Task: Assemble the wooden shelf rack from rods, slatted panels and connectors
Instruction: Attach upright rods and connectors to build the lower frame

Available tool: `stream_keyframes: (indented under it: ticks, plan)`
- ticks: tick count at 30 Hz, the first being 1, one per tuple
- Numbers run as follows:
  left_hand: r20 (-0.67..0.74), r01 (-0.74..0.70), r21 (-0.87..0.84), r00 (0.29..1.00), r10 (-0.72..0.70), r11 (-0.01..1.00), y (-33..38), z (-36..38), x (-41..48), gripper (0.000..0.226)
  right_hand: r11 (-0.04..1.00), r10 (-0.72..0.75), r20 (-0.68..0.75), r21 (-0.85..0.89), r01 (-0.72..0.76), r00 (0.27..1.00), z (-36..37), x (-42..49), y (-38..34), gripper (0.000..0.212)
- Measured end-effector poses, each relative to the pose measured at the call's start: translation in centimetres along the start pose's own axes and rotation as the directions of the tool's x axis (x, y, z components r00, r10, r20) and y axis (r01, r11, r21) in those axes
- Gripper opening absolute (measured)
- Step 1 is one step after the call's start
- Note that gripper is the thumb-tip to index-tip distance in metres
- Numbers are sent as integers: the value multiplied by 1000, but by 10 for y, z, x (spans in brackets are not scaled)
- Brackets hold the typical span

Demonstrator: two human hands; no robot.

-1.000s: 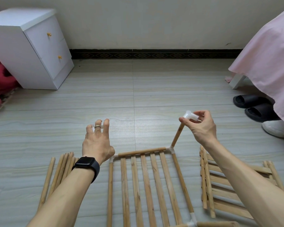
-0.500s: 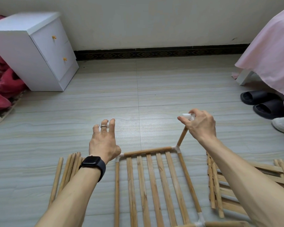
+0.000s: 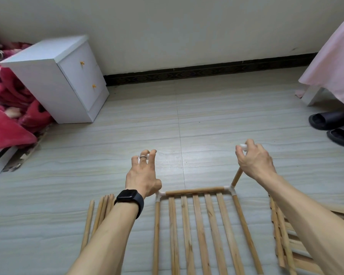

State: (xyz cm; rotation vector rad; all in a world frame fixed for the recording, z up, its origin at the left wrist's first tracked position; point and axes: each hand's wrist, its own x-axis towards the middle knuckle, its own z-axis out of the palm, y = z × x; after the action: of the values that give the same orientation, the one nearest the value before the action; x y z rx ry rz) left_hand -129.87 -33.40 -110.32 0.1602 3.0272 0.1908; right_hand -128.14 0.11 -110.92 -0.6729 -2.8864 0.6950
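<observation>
A slatted wooden panel lies on the floor, framed by rods with white corner connectors. An upright rod rises from the far right corner. My right hand grips a white connector on top of that rod. Above the far left corner, my left hand has its fingers wrapped over a small white connector that is mostly hidden. Anything under that hand is hidden too.
Several loose rods lie left of the panel, and stacked slatted panels lie to the right. A white nightstand and red blanket are at the far left. Black slippers and a pink bedcover are at the right.
My right hand has come down over the connector on the rod's top, and now covers more of it. My left hand holds the same spot. The view has tilted up and left.
</observation>
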Motion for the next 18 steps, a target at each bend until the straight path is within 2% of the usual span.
stream_keyframes:
  ticks: [6,13,16,18]
  plan:
    - [22,-17,11,1000,17,1000,-2,-1,15,101,1000,-22,-8,-8,22,1000,3,8,0,35]
    - [69,-3,-30,998,5,1000,-1,-5,2,108,996,-81,85,53,76,993,-2,6,3,45]
    - [88,-21,-140,996,33,990,-9,-19,-17,113,999,-55,194,11,54,979,-17,-6,-1,58]
    - [65,-10,-270,998,28,963,-24,-31,-37,110,994,-27,189,-96,45,982,-27,-24,-11,71]
